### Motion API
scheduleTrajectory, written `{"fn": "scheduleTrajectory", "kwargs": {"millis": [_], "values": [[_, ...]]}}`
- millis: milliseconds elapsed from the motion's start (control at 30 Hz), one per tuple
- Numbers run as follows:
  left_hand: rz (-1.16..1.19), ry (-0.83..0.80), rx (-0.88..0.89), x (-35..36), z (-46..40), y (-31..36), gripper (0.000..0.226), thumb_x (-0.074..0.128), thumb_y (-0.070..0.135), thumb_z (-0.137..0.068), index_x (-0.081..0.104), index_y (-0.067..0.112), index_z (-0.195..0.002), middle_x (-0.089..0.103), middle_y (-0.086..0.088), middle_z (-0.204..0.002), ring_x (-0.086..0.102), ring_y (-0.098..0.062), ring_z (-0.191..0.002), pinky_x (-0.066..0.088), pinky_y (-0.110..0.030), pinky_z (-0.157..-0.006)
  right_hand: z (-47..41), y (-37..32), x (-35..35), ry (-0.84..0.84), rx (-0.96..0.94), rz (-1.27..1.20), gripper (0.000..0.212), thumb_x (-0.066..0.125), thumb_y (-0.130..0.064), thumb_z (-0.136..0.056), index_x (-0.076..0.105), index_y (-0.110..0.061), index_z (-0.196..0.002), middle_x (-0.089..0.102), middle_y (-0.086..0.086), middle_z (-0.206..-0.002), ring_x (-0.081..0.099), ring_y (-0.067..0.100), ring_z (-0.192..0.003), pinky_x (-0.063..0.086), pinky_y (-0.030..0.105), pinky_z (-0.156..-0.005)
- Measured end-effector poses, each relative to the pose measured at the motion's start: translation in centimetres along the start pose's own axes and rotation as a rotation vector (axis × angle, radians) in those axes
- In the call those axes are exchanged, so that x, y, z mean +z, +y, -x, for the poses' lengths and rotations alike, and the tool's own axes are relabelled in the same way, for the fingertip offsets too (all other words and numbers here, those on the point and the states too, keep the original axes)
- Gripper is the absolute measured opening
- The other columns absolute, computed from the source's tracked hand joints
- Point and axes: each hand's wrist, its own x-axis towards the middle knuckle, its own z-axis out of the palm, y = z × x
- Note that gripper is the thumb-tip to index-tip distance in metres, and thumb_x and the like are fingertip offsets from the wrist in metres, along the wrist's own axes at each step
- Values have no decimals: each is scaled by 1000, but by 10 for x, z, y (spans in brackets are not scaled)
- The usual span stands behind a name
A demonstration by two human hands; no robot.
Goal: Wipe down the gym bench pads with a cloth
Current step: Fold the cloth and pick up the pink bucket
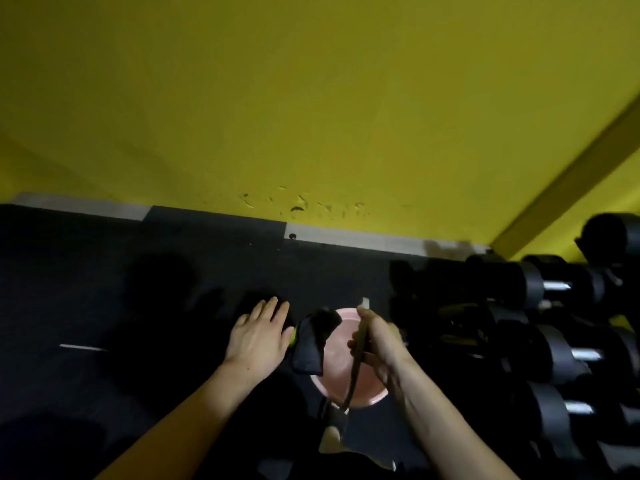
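Above the pink basin (349, 382) on the dark floor, I hold a dark cloth (313, 344) with my right hand (375, 344), grip clamped on its strip, I think to wet it, while my left hand (258, 336) lies flat, fingers apart, beside the basin.

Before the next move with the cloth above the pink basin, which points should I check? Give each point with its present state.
1. Dark cloth is above the pink basin: ok.
2. Right hand grips a strap that hangs over the basin: ok.
3. Left hand holds the cloth: cannot tell, its fingers are straight beside it.
4. Cloth is wet enough: cannot tell.
5. Bench pad in view for wiping: not ok, none visible.
6. Dumbbells stand apart from the hands: ok.
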Motion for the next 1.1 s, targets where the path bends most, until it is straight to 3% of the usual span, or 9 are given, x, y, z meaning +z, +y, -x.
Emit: {"fn": "scheduleTrajectory", "kwargs": {"millis": [100,267,433,567,867,967,1100], "values": [[64,5,-98,0,-56,3,76,11,56,-94,41,23,-155,42,-4,-161,40,-26,-147,43,-43,-108,-60,-51,21,-77,10,77,25,68,-37,-94,68,-13,-102,69,18,-99,70,31,-78,60,47,-82],[123,-2,-182,-6,-133,-11,65,30,54,-99,52,17,-148,52,-12,-152,50,-34,-139,51,-47,-97,-139,-125,51,-160,7,175,28,63,-43,-96,68,-16,-104,70,22,-102,71,35,-96,58,52,-93],[90,-33,-219,-25,-219,-32,62,32,52,-106,26,23,-161,25,-6,-168,22,-26,-155,37,-43,-116,-224,-184,93,-173,10,197,47,62,-47,-95,66,-7,-120,69,19,-95,72,33,-89,59,54,-91],[70,-76,-192,-25,-304,-65,63,28,51,-108,17,23,-163,15,-6,-171,15,-27,-157,32,-44,-120,-293,-220,138,-121,75,167,54,64,-42,-97,55,-1,-131,67,21,-107,70,34,-92,56,56,-96],[0,-223,-65,6,-499,-137,61,26,48,-109,14,22,-163,12,-7,-171,10,-29,-158,20,-47,-124,-445,-268,222,47,183,99,58,68,-38,-96,53,1,-137,67,25,-115,69,38,-96,55,58,-97],[-3,-276,-66,34,-552,-152,62,27,48,-109,14,21,-163,12,-9,-171,10,-31,-158,19,-47,-125,-502,-271,246,74,223,88,52,69,-38,-95,57,-1,-129,69,23,-110,70,40,-102,58,55,-92],[-10,-330,-72,89,-612,-163,64,23,48,-110,4,19,-164,6,-10,-172,5,-33,-158,14,-48,-126,-587,-266,279,102,257,137,36,65,-27,-97,63,4,-115,68,21,-91,68,37,-88,59,52,-90]]}}
